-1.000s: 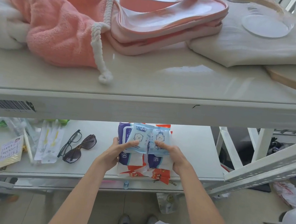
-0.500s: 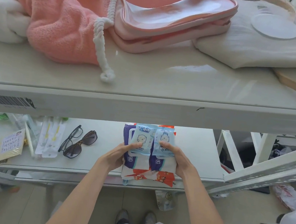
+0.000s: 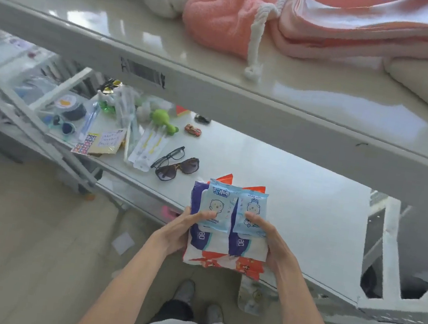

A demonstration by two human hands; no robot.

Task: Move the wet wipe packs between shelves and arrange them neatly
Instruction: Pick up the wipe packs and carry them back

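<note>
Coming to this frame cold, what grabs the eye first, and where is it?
Front and centre, the left hand and right hand clasp a stack of wet wipe packs at the lower shelf edge, two small blue packs on top. Above, a pink towel with a white knotted cord sprawls on the upper shelf. Left of the packs lie sunglasses.
</note>
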